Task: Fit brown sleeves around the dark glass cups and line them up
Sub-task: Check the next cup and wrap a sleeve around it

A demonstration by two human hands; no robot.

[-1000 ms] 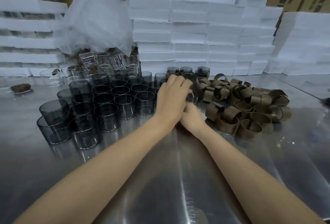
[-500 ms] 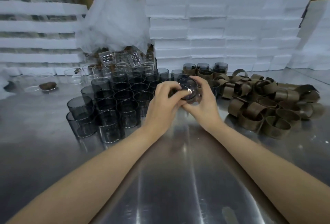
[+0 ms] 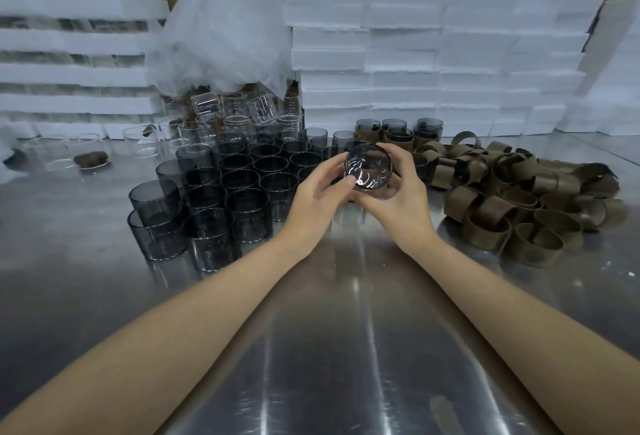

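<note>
Left grip (image 3: 311,194), right grip (image 3: 406,196) curled, arms outstretched

Table (image 3: 346,348): cups (image 3: 221,192) grouped left; sleeves (image 3: 519,202) heaped right; sleeved cups (image 3: 398,129) behind; foam slabs (image 3: 433,53) stacked rearmost.

Dim, even overhead light; streaky glare on steel table (image 3: 346,348); wide-angle bend at edges; far foam stacks (image 3: 433,36) slightly soft.
</note>
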